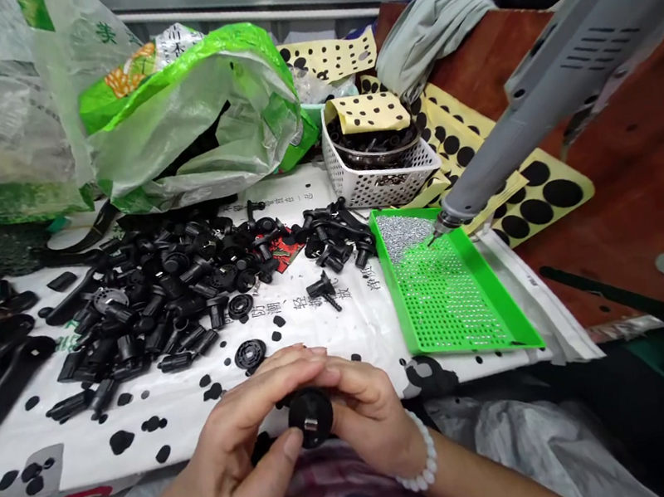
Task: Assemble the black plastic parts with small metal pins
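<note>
Both hands meet close to my body, in front of the table's near edge. Between them is a round black plastic part (312, 416) with a small metal piece at its centre. My left hand (238, 448) is closed around its left side, the thumb pressed against its rim. From the right, my right hand (367, 411) wraps over the same part, its fingers meeting the left ones on top. The part's far side is hidden by the fingers. Just beyond the fingertips lies a black slotted disc (250, 354).
A heap of black plastic parts (151, 302) spreads across the left. A green perforated tray (408, 329) holds small silvery screws (399, 236), with a grey electric screwdriver (483, 166) hanging over it. Behind stand a white basket (353, 182), sticker sheets (541, 194) and a green-white plastic bag (191, 119).
</note>
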`<state>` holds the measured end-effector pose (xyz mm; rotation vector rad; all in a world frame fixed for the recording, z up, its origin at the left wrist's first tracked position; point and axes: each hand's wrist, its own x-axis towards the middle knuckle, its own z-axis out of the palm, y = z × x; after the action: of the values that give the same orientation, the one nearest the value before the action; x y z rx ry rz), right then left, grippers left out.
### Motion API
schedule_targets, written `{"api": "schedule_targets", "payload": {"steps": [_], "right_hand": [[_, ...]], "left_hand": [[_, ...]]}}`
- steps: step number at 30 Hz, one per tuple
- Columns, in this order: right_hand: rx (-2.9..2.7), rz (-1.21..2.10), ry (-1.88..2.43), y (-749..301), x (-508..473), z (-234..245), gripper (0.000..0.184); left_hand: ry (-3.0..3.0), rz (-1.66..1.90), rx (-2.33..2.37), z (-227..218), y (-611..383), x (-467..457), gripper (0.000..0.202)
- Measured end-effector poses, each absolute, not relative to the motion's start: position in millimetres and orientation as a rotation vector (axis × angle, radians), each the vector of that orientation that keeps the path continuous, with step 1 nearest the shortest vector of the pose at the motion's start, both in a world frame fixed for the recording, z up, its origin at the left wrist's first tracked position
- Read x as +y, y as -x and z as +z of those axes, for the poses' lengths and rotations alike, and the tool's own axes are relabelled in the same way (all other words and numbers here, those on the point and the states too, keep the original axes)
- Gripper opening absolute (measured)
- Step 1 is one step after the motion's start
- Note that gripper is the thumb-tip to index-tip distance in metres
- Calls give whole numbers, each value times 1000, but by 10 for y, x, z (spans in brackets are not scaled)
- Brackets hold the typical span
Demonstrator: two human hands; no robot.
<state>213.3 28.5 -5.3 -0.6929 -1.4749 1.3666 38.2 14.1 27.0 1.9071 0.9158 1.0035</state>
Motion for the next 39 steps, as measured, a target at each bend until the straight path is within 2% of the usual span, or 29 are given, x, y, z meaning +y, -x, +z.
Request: {"api": "schedule_targets", "payload": {"steps": [4,7,10,15,18,21,24,33,39], "right_hand": [[-1555,1497,896,-2181,269,-23,19],[-1775,1473,1090,-2216,338,38,12],[-2094,1319,1214,-2192,499,159,9],[-2515,937,1246,-2032,873,511,17],[-2487,904,1174,-1897,1162,735,17],[-2234,1050,1025,-1745,1451,860,18],[-2073,974,1014,-1628,1624,851,32],[-2568,500,1264,-1788,1597,605,16],[-2852,256,1211,-1651,1598,526,21]], "left_hand": [[-1774,1066,1000,214,-333,194,49],[-1764,1178,1172,108,-226,217,46],[-1891,1267,1403,-36,-86,207,43],[-2075,1441,1571,-224,87,151,43],[-2050,1505,1570,-267,130,127,40],[-2046,1486,1570,-272,139,130,37],[-2042,1447,1560,-263,134,149,33],[-2089,1338,1555,-279,145,197,27],[-2109,1324,1515,-265,122,245,24]]}}
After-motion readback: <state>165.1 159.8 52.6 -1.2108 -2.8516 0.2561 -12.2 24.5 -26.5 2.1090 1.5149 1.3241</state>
